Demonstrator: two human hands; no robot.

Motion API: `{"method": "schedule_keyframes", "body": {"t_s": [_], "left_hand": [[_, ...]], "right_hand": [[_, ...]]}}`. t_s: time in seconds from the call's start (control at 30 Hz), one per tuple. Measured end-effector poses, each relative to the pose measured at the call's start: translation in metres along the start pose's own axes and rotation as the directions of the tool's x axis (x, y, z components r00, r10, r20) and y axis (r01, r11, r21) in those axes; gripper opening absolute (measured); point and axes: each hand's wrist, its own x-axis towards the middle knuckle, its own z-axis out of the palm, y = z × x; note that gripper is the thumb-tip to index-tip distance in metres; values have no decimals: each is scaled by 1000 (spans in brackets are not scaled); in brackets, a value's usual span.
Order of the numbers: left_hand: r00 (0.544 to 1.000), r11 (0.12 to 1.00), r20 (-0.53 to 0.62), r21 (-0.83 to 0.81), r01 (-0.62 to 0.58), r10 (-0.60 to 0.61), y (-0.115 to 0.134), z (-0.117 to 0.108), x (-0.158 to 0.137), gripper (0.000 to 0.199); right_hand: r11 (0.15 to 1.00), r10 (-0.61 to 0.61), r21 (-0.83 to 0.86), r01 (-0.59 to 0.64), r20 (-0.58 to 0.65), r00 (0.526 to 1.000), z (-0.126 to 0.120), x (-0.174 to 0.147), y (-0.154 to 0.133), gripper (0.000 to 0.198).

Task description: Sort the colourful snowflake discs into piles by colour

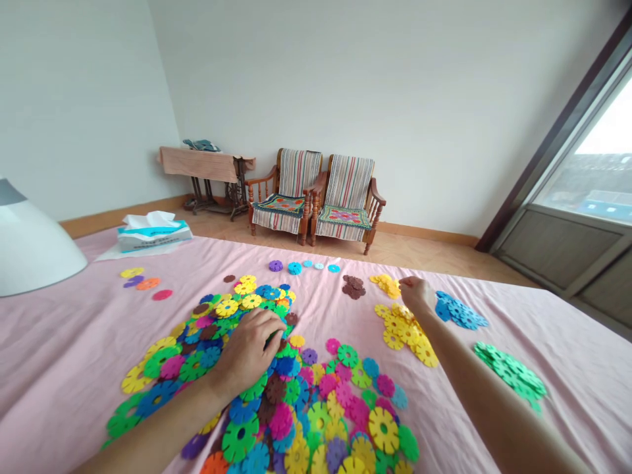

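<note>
A large mixed pile of flower-shaped plastic discs, with slots round their rims, spreads over the pink cloth. My left hand rests on the pile's upper part, fingers curled down and thumb drawn in. Whatever its fingertips pinch is hidden. To the right, my right hand is closed beside a small orange-yellow heap of discs; I cannot make out what is between its fingers. Just below its wrist lies a larger yellow heap. Blue discs are heaped right of that wrist.
Green discs and brown discs form separate heaps. Several loose discs, one purple, line the far edge. A tissue pack and a white rounded object stand at left. Two wooden chairs are beyond the table.
</note>
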Motion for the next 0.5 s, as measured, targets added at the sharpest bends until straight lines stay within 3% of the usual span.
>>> {"method": "schedule_keyframes", "body": {"t_s": [0.1, 0.27, 0.37, 0.5], "left_hand": [[1000, 1000, -5, 3, 3, -3, 1, 0, 0, 17], [1000, 1000, -3, 10, -4, 4, 1, 0, 0, 17], [1000, 1000, 1, 11, -14, 14, 1, 0, 0, 18], [1000, 1000, -2, 17, -21, 21, 1, 0, 0, 18]], "right_hand": [[989, -139, 82, 127, 163, 977, 4, -30, -19, 14], [886, -453, 284, 368, 353, 819, 16, -107, -63, 15], [781, -616, 374, 500, 327, 717, 22, -142, -85, 19], [661, -748, 404, 632, 294, 595, 30, -159, -103, 33]]}}
